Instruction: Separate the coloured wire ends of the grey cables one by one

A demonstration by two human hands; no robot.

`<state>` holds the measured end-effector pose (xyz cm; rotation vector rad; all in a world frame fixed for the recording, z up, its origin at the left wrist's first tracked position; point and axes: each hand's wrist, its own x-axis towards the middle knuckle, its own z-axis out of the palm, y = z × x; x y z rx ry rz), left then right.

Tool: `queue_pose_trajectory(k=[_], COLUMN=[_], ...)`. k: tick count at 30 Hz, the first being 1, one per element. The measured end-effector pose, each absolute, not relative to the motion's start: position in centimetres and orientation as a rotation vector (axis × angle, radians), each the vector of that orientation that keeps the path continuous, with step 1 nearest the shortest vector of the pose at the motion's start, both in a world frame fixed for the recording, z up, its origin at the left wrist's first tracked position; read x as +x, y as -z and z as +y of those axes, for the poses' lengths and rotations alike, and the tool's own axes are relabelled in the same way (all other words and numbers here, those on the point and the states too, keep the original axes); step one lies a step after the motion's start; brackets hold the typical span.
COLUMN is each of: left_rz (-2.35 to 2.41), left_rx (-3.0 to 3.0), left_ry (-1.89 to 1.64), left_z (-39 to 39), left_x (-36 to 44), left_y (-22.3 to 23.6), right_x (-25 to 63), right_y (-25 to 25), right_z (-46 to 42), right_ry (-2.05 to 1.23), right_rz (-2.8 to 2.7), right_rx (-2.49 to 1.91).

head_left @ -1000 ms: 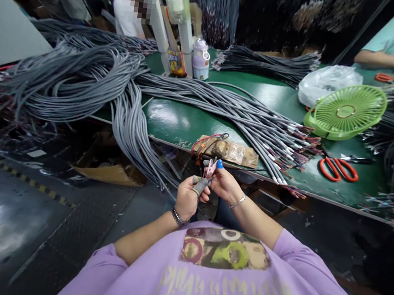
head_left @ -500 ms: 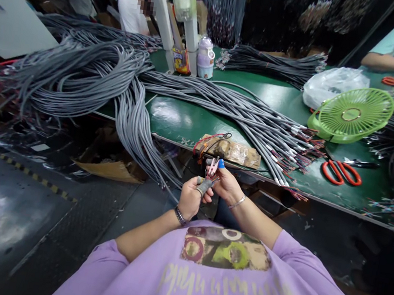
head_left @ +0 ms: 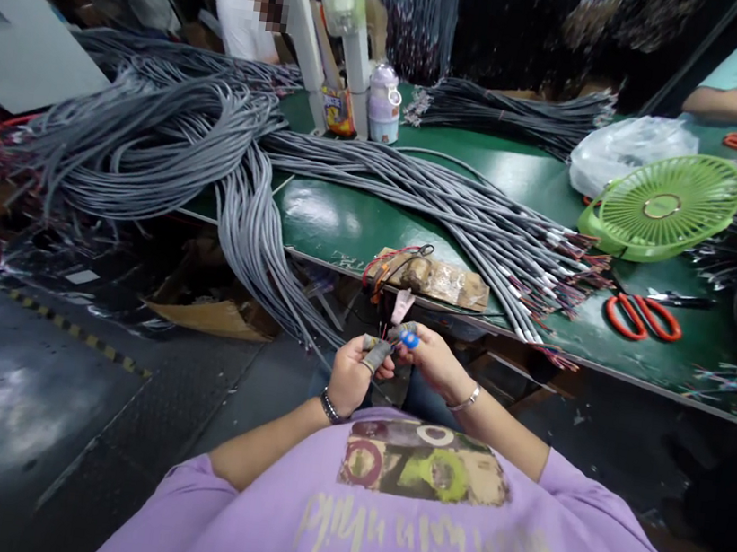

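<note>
My left hand (head_left: 353, 372), wearing grey finger covers, is closed around the stripped end of a grey cable. Thin wires (head_left: 384, 332) poke up from its fingertips. Close beside it, my right hand (head_left: 435, 359) pinches at these wires; a blue cover sits on its thumb and a grey one on a finger. Just above both hands, a small pink piece (head_left: 403, 304) stands at the table edge, apart from the fingers. Behind it lies a wooden board (head_left: 455, 287) with taped-down parts and red and black leads. Exactly which wires the right fingers grip is hidden.
Grey cables (head_left: 381, 178) spread over the green table (head_left: 323, 207), some hanging off its front edge. Red-handled scissors (head_left: 641, 317), a green fan (head_left: 666, 207), a plastic bag (head_left: 621, 155) and a bottle (head_left: 384, 104) stand or lie around. Two other people are at the back.
My right hand has drawn down and away from the pink piece, which now shows uncovered, and meets the wires at my left hand. My left hand has barely moved.
</note>
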<state>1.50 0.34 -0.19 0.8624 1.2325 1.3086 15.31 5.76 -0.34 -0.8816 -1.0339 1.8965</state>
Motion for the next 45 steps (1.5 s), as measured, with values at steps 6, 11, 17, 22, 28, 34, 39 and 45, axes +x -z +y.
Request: queue_pose_trajectory(k=[6,11,17,22,28,34,39,45], left_rz=[1.154,1.171,1.152,1.141,1.11,1.112,1.139,1.152], left_rx=[0.983,1.0,0.875,0.83,0.788,0.775,0.767,0.762], left_ry=[-0.994,-1.028,-1.203,-1.259,-1.32,-1.346,-1.357,-1.321], left_z=[0.3,0.3,0.2,0.5,1.1,1.8,2.2,2.4], left_x=[1.1,1.2,1.6,1.5,1.4,1.8,1.8,1.9], left_y=[-0.2,-0.5,0.2,-0.2,-1.4,-2.1,-1.8,-1.0], right_x=[16.3,16.2,15.3,15.3,15.1,14.2,13.7,13.1], right_y=[-0.2,0.0,0.4,0.8,0.8,-0.5,-0.7,-0.6], right_z=[5.6,5.6,4.9,5.3,8.0,9.4,9.2,9.1], right_ry=[-1.708,-1.656,-1.646,-1.702,-2.007,-2.122,-2.123,-2.06], right_rz=[-1.465,-1.439,-1.257,-1.105,-0.767,-0.757,-0.647,-0.591], right_rx=[-0.855,-0.924,-0.967,-0.975,-0.927,-0.767,-0.736,-0.718])
